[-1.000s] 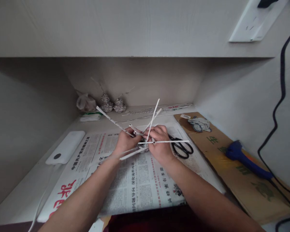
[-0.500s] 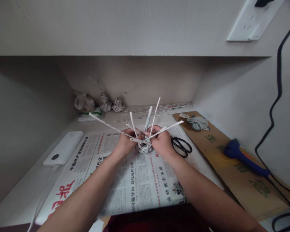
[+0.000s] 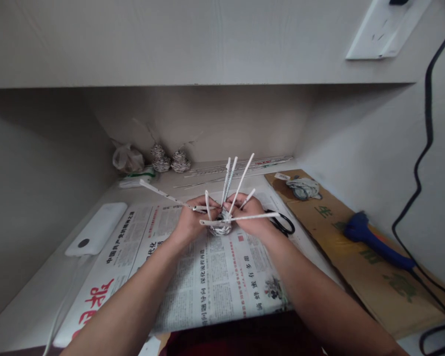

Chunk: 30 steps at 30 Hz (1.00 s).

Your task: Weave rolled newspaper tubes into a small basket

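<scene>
So compared to a second ago, the white rolled-paper sticks (image 3: pixel 228 180) are way more gathered up. They were splayed flat in all directions, and now most stand nearly upright in a bunch, with one lying sideways across the front towards 3 o'clock and another poking out at 10 o'clock. Looks to me like the walls of the small woven newspaper basket (image 3: pixel 220 226) are getting built up now rather than the base.

Both hands are curled around that basket, which sits on the spread newspaper (image 3: pixel 193 277) at the middle of the counter (image 3: pixel 29 301). The left hand (image 3: pixel 190 220) is pinching the sideways sticks at its 3 o'clock edge, and the right hand (image 3: pixel 252 217) is pinching the upright bunch.

As for what's in the basket, I can't tell, since the fingers cover it. The black scissors (image 3: pixel 285 223) are half hidden behind the right hand.
</scene>
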Available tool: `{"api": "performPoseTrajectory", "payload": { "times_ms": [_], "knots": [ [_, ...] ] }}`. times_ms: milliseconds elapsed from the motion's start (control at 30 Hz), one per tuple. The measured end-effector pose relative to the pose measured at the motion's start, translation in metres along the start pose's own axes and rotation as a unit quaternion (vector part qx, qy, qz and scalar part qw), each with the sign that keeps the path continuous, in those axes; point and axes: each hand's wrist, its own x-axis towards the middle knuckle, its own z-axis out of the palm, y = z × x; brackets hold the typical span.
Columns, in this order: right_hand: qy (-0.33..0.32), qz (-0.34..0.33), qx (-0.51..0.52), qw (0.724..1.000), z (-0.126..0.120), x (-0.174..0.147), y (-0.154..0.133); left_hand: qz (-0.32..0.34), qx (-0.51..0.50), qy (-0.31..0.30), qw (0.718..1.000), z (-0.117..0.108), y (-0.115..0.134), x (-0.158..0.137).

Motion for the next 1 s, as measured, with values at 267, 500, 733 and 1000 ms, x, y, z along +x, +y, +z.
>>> {"api": "performPoseTrajectory", "payload": {
  "times_ms": [267,500,733,1000],
  "knots": [
    [0.013,0.081,0.031,0.996,-0.003,0.0,-0.004,0.05,0.047,0.004,0.998,0.001,0.001,-0.004],
    [-0.021,0.093,0.12,0.988,-0.003,0.0,-0.006,0.073,0.077,0.004,0.994,0.0,0.004,-0.006],
    [0.008,0.087,0.058,0.994,-0.004,-0.003,-0.019,0.091,0.061,-0.005,0.994,0.002,-0.003,-0.002],
    [-0.021,0.005,0.027,0.999,-0.002,-0.002,-0.008,0.04,0.017,-0.017,0.999,0.003,0.003,-0.002]
  ]
}}
